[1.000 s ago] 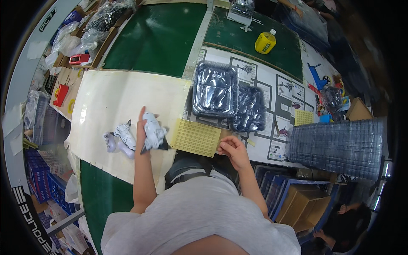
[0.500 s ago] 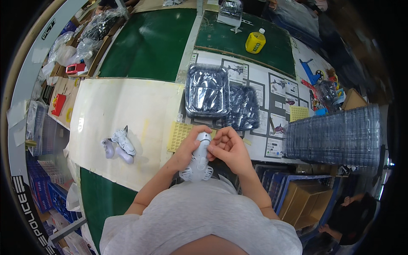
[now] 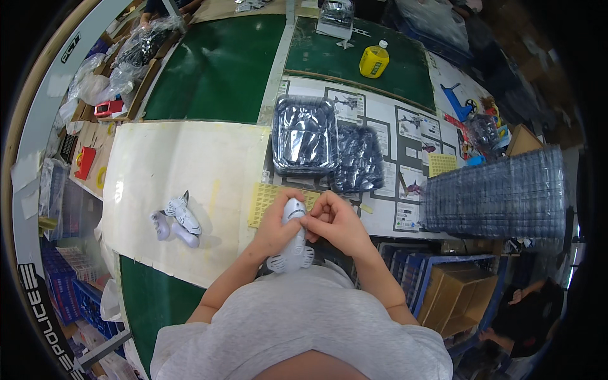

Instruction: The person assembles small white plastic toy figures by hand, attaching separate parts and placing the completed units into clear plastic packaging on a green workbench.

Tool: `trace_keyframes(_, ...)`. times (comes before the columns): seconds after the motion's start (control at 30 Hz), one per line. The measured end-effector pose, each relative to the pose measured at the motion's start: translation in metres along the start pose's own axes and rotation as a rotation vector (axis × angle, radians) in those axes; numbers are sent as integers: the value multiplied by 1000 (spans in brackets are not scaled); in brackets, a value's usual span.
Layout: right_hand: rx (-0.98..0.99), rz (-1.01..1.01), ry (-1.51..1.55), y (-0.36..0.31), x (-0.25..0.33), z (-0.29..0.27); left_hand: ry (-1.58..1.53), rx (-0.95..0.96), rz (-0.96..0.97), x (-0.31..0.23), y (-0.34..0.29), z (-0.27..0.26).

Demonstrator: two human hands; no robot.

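My left hand [image 3: 278,223] is closed around a white plastic toy body [image 3: 292,252] with dark printed marks and ribbed, fin-like parts at its near end. The toy is held upright in front of my shirt. Against its right side my right hand [image 3: 335,223] has thumb and forefinger pinched together; anything between them is too small to make out. Just beyond the hands lies a yellow sticker sheet [image 3: 261,201]. On the white board to the left rests a similar white toy [image 3: 182,214], with two pale rounded pieces [image 3: 185,235] beside it.
Clear plastic trays [image 3: 305,136] lie stacked on printed picture sheets [image 3: 411,126]; a long stack of trays [image 3: 494,199] stands at right. A yellow bottle [image 3: 374,60] is at the back. Cardboard boxes [image 3: 459,297] sit low at right, near another person [image 3: 529,316].
The toy has turned slightly in my left hand, and its dark-marked side shows less. My right fingertips have drawn together at its edge. The whole view has shifted a little.
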State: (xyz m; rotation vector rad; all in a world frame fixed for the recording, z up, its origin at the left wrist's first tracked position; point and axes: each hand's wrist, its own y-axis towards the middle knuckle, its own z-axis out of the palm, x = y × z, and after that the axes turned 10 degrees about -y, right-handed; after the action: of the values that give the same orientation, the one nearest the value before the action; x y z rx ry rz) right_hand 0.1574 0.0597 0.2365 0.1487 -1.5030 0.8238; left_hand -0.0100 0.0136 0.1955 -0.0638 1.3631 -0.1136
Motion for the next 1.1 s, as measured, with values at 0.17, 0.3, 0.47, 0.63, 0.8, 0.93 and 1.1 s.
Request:
trace_keyframes(0.17,-91,67,-555,8,-31,-15,-349,-225,-55,19,4,-12)
trace_keyframes(0.3,-142,207,-569,-10,-75,-39,-353,-596,-147,56,11,-82)
trace_keyframes(0.47,-96,347,-595,-19,-111,-56,-273,-853,-336,166,30,-248)
trace_keyframes(0.63,-72,284,-660,-11,-122,-60,785,-1125,-194,154,42,-275)
trace_keyframes(0.8,-263,91,-742,6,-151,-59,1264,-1301,-717,63,-30,-231)
trace_keyframes(0.93,-461,-186,-868,60,-173,-35,830,-1310,-838,79,-73,-234)
trace_keyframes(1.1,-595,-167,-990,107,-196,-24,770,-1324,-713,127,-105,-253)
